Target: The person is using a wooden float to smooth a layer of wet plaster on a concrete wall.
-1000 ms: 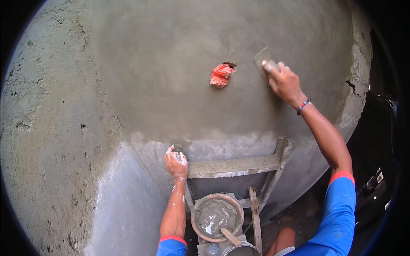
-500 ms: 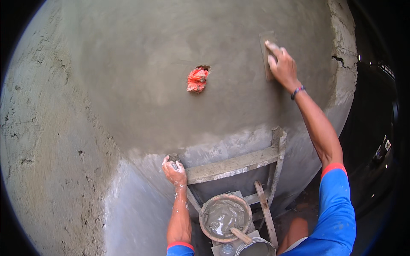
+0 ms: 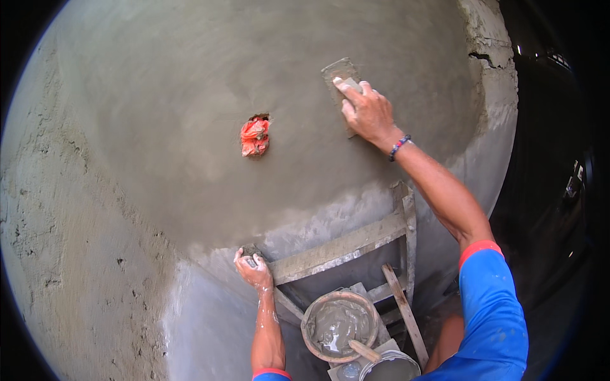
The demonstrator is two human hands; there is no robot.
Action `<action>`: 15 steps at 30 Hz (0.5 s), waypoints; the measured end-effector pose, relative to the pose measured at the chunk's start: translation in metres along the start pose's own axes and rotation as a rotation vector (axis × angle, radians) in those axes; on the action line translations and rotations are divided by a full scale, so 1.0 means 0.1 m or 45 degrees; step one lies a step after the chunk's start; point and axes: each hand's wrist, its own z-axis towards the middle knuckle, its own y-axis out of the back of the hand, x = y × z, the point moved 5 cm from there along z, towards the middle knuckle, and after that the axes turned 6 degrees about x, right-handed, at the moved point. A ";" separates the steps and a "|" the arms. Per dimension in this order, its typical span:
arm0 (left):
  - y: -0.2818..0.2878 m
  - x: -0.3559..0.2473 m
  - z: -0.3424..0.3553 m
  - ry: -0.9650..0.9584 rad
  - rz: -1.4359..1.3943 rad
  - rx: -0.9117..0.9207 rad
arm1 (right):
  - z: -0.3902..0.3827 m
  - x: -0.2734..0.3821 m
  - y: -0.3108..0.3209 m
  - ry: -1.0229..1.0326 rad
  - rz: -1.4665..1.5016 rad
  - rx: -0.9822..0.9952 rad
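Note:
My right hand (image 3: 372,114) is closed around the handle of a flat rectangular plastering float (image 3: 332,71), index finger stretched along it. The float lies against the wet grey plaster (image 3: 305,159) on the wall, up and to the right of a crumpled orange plastic wad (image 3: 255,138) stuffed in a hole. Lower down, my left hand (image 3: 255,272) grips the top end of a post at the left of a wooden frame (image 3: 343,251). My fingers hide part of that post, and white smears cover them.
Below the frame's crossbar stands a round tub (image 3: 309,346) of wet mortar, a wooden handle (image 3: 364,350) resting over its rim. Beside it is a bucket (image 3: 391,367). A plank (image 3: 406,314) leans right of them. Rough, cracked masonry (image 3: 492,60) borders the plaster at right.
My right hand has moved the float leftward over the plaster, closer to the orange wad, and tilted it. The whole view has shifted slightly. My left hand keeps its grip on the post.

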 end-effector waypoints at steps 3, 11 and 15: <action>0.01 0.06 -0.04 0.001 0.006 0.009 | -0.13 0.11 -0.04 -0.001 -0.002 0.067; -0.03 0.01 0.03 -0.002 0.074 -0.005 | -0.33 -0.32 -0.08 0.280 -0.152 0.144; -0.09 0.00 0.05 -0.020 -0.023 -0.001 | 0.20 0.17 0.04 0.223 -0.119 0.007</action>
